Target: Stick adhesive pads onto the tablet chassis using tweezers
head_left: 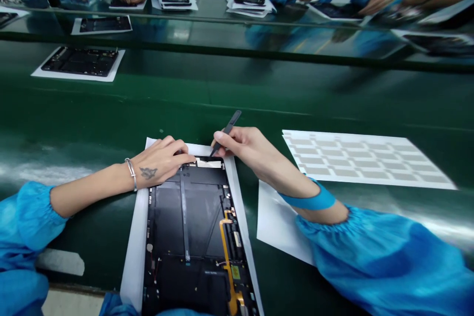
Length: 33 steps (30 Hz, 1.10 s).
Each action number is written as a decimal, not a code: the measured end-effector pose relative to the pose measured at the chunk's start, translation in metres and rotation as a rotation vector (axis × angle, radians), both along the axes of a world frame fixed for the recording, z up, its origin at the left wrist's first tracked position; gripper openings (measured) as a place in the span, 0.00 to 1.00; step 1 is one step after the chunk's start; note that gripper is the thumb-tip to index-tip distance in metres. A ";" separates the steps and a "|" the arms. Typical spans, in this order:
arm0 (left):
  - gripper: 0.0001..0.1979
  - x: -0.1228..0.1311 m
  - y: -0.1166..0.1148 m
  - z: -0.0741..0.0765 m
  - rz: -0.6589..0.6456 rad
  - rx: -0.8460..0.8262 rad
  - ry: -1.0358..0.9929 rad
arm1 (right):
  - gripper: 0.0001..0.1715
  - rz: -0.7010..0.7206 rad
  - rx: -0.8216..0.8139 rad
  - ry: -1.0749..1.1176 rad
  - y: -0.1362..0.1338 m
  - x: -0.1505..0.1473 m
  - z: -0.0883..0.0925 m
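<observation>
Right hand [242, 145] pinches a black spudger [231, 126] at the top edge of the tablet [185, 217]; left hand [161, 160], loosely curled, rests empty beside it on that edge.

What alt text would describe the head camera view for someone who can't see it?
A person's right hand holds a black spudger tip-down at the top edge of an opened tablet. Their left hand rests on that edge. The tablet lies on white paper on a green workbench.
</observation>
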<state>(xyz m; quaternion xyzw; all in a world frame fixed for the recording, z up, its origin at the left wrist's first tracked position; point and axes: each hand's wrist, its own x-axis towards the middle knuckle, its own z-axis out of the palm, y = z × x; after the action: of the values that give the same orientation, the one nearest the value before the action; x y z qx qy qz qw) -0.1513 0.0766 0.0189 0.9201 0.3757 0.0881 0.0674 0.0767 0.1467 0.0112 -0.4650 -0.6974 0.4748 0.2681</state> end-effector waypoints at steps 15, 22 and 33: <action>0.17 -0.003 -0.002 -0.003 -0.009 0.040 0.004 | 0.25 -0.012 0.451 0.007 -0.040 -0.010 -0.005; 0.18 0.000 -0.001 -0.001 -0.004 0.040 0.069 | 0.22 0.018 0.513 -0.013 -0.039 -0.009 -0.006; 0.17 -0.002 0.000 -0.004 -0.022 0.078 0.055 | 0.19 0.038 0.610 0.027 -0.044 -0.009 -0.009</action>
<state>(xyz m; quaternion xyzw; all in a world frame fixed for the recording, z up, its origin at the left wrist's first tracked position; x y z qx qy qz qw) -0.1536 0.0771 0.0144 0.9282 0.3636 0.0766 0.0222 0.0675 0.1026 0.0021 -0.3433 -0.8129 0.2545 0.3957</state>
